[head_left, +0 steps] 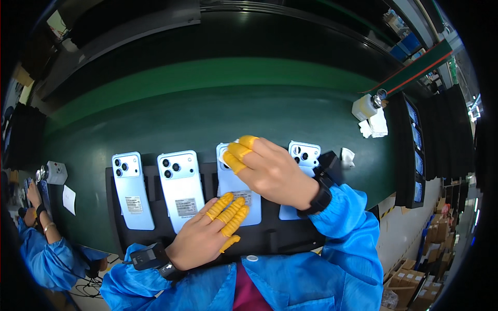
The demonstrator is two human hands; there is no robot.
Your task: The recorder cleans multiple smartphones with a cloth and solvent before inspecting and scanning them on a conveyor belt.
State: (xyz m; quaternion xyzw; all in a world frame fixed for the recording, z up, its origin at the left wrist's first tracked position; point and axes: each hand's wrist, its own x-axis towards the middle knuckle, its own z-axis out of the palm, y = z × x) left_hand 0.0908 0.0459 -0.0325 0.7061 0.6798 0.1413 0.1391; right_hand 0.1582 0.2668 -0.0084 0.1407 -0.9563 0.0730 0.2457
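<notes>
Several light blue smartphones lie face down in a row on a black tray (282, 236). My right hand (276, 173), with yellow finger cots on its fingertips, pinches a small white wipe (223, 154) against the camera area of the third smartphone (253, 215). My left hand (202, 239) has its cot-covered fingers stretched flat over the printed label of that same phone. To the left are a second smartphone (182, 189) and a first smartphone (134, 186), both with cameras and labels showing. The fourth smartphone (303, 150) is partly hidden by my right wrist.
A crumpled white tissue (348, 157) lies on the green table (207, 114) at right. Behind it stand a dispenser bottle (364, 108) and folded wipes (378, 123). A black rack of phones (415, 150) borders the right side. Another person's arm (49, 233) is at far left, near a second bottle (56, 172).
</notes>
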